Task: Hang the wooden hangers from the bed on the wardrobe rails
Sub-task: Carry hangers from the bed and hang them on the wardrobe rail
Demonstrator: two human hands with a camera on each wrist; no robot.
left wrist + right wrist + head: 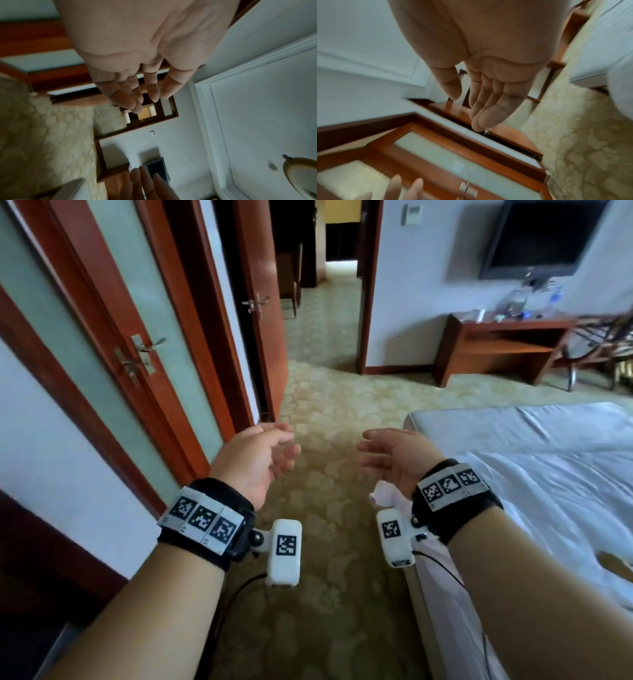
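My left hand (281,446) and right hand (371,450) hover over the patterned carpet, palms facing each other about a hand's width apart. Both hold nothing and their fingers are loosely bent. The left wrist view shows the left hand (137,97) empty, with the right hand's fingertips (142,180) at the bottom. The right wrist view shows the right hand (471,105) empty too. The bed (548,474) with white sheets lies just right of my right arm. A small brown shape (615,565) lies on the sheet at the frame edge; too little shows to name it. No wardrobe rail is in view.
Wood-framed doors with frosted panels (102,320) line the left wall. An open wooden door (260,302) leads to a hallway ahead. A wooden desk (496,347) stands under a wall TV (541,234) at the back right, with a chair (603,347) beside it.
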